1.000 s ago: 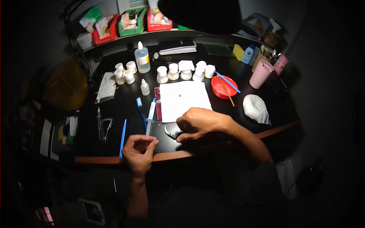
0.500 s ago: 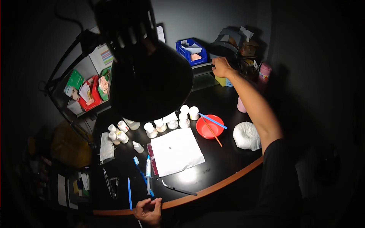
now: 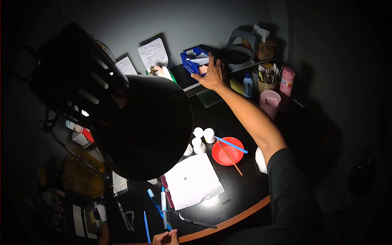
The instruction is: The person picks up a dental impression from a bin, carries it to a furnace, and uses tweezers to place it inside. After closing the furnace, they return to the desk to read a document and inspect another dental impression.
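My right hand is stretched out at the back shelf, fingers spread and overlapping the right side of a blue bin. Inside that bin lie papers and a pinkish dental model, partly covered by the hand. At the bottom edge my left hand has its fingers curled together, partly cut off by the frame; anything in them is too small to make out. Just above it lie a blue-tipped syringe, a blue toothbrush and a blue stick.
A black lamp blocks much of the left. White paper pad, curved tweezers, calipers, white bottles and a red bowl with a blue stick and a brush are on the table. A pink cup stands right.
My right hand has moved left along the shelf to the blue bin, and its fingers have spread. The view has shifted, so the lamp hides more bottles. My left hand stays near the front edge.
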Demonstrator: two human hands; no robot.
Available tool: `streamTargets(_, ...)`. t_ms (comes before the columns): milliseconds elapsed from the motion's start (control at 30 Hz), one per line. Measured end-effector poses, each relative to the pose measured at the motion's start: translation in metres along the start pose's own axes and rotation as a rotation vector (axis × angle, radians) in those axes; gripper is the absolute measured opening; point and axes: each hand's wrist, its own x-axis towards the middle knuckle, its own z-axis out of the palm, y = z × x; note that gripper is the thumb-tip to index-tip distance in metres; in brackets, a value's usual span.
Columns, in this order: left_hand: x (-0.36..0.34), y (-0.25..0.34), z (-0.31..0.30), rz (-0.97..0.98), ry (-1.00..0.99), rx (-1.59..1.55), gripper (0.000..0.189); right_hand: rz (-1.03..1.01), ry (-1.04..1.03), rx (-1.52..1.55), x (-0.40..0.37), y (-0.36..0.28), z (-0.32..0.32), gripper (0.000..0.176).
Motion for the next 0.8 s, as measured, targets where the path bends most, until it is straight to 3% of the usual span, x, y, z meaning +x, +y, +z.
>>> streamTargets(400, -0.004, -0.01, 0.0, -0.013, -0.003, 0.012, 0.025, 0.077, 0.047, -0.11, 0.01, 0.024, -0.014, 0.102)
streamTargets(500, -0.003, -0.007, 0.002, 0.002, -0.006, 0.003, 0.026, -0.112, 0.349, -0.202, -0.003, 0.0, -0.009, 0.098)
streamTargets(567, -0.001, -0.005, 0.001, 0.016, -0.009, -0.006, 0.026, -0.21, 0.315, -0.062, -0.014, -0.023, -0.002, 0.082)
streamTargets(600, -0.001, -0.005, 0.002, 0.012, -0.003, -0.014, 0.026, -0.274, 0.205, -0.027, -0.019, -0.035, 0.001, 0.068)
streamTargets(633, -0.002, -0.005, 0.001, 0.006, 0.003, -0.019, 0.026, -0.237, 0.0, 0.39, -0.023, -0.043, 0.014, 0.057)
streamTargets(700, -0.001, -0.002, 0.003, 0.001, 0.006, -0.042, 0.026, -0.245, -0.018, 0.253, -0.033, -0.053, 0.058, 0.047)
streamTargets(800, -0.003, -0.001, 0.003, -0.002, 0.012, -0.043, 0.026, -0.093, -0.318, 0.19, -0.038, -0.08, 0.041, 0.042)
